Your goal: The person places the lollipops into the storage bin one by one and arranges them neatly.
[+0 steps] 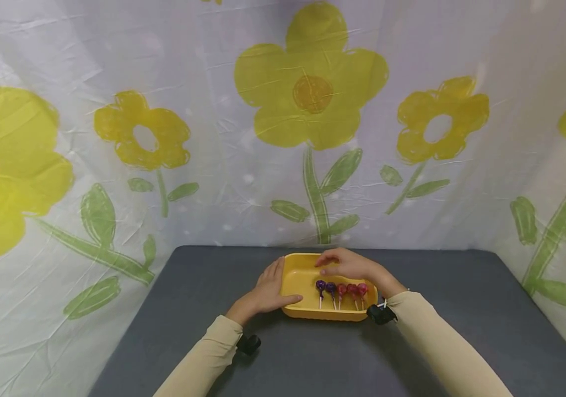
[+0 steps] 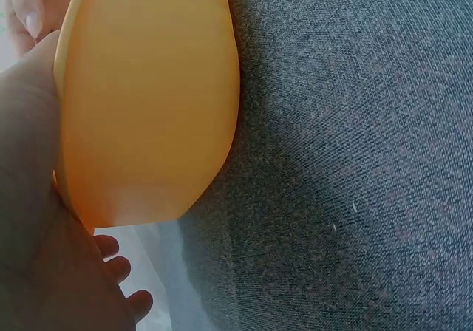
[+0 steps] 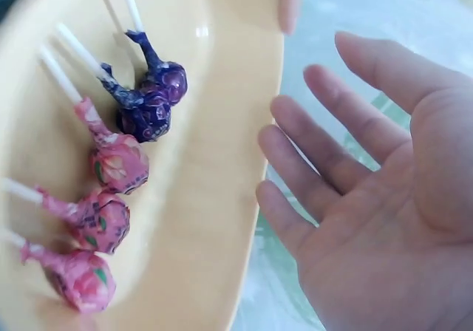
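Observation:
A yellow tray [image 1: 329, 315] stands on the dark table, with wrapped lollipops lined up in its front right part. Two have purple wrappers [image 3: 144, 117] and three have pink wrappers [image 3: 118, 162]; their white sticks point to the front rim. My left hand [image 1: 266, 289] holds the tray's left end, the thumb laid over the rim and the other fingers along the outer side. Over the tray's back right part hovers my right hand [image 1: 349, 264], palm down, its fingers loosely spread and holding nothing.
The grey table cloth [image 2: 355, 124] stretches around the tray. Behind and at both sides hangs a pale curtain [image 1: 213, 182] printed with yellow flowers, close to the table's back edge. A small black camera [image 1: 381, 314] is strapped to the right wrist.

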`<action>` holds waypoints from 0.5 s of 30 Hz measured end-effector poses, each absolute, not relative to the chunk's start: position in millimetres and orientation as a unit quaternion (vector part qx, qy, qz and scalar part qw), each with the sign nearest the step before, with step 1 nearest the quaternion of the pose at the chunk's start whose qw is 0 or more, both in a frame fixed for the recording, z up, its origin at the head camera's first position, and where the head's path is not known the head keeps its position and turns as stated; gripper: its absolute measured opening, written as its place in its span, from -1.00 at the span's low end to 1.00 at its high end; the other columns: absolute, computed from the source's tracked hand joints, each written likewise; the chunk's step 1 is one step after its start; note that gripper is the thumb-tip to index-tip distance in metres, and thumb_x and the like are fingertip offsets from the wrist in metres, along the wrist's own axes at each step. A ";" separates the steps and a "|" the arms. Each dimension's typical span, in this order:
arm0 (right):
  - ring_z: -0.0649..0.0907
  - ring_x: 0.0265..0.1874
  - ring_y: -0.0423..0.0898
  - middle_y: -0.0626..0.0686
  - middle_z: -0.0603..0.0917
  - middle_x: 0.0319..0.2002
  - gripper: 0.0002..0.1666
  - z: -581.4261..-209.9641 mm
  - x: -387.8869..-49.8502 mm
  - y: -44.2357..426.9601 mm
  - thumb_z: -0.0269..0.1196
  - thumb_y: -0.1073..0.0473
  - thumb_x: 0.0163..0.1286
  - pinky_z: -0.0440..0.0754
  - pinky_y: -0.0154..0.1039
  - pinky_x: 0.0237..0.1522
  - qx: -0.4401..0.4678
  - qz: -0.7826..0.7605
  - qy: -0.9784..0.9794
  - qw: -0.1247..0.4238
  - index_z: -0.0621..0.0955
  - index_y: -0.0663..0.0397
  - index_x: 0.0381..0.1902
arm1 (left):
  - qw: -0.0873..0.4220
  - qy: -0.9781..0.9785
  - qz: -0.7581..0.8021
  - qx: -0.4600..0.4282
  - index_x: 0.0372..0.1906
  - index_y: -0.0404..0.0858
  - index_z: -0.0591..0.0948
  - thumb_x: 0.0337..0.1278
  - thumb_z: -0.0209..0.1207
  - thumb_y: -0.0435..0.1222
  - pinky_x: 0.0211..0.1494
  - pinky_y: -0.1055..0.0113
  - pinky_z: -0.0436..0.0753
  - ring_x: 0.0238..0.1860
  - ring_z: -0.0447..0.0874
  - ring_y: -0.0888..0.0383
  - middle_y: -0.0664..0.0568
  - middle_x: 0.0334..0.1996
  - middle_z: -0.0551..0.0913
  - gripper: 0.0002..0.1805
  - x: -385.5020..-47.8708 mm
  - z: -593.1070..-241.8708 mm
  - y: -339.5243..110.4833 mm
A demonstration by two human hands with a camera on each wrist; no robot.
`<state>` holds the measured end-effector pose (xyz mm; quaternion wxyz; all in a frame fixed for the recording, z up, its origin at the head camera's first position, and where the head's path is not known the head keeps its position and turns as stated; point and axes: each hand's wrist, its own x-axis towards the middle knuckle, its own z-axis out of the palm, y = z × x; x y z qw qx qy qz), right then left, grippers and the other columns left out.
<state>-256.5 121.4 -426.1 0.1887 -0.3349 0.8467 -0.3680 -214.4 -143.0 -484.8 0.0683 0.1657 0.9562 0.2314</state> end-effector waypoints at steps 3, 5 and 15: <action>0.58 0.20 0.17 0.19 0.64 0.15 -0.60 -424.0 -245.3 125.8 0.19 0.06 0.47 0.49 0.16 0.26 -0.324 -0.372 0.853 0.171 0.59 0.13 0.16 | 0.071 0.955 0.236 0.164 0.58 -0.37 -0.18 0.10 0.25 0.21 0.55 -0.20 0.09 0.58 -0.08 -0.28 -0.29 0.58 -0.08 0.24 -212.5 -483.6 -143.2; 0.58 0.19 0.19 0.20 0.65 0.14 -0.62 -424.0 -237.8 129.2 0.20 0.05 0.46 0.48 0.19 0.26 -0.317 -0.376 0.856 0.158 0.60 0.10 0.14 | 0.073 0.955 0.238 0.159 0.58 -0.36 -0.17 0.10 0.25 0.20 0.55 -0.21 0.09 0.58 -0.08 -0.27 -0.28 0.59 -0.09 0.24 -211.3 -483.4 -143.6; 0.57 0.16 0.21 0.20 0.64 0.11 -0.64 -432.4 -215.1 157.5 0.19 0.12 0.46 0.44 0.27 0.27 -0.288 -0.399 0.864 0.105 0.61 0.16 0.12 | 0.070 0.956 0.228 0.171 0.58 -0.36 -0.19 0.13 0.21 0.23 0.54 -0.22 0.08 0.59 -0.10 -0.27 -0.28 0.59 -0.11 0.23 -215.6 -486.5 -144.4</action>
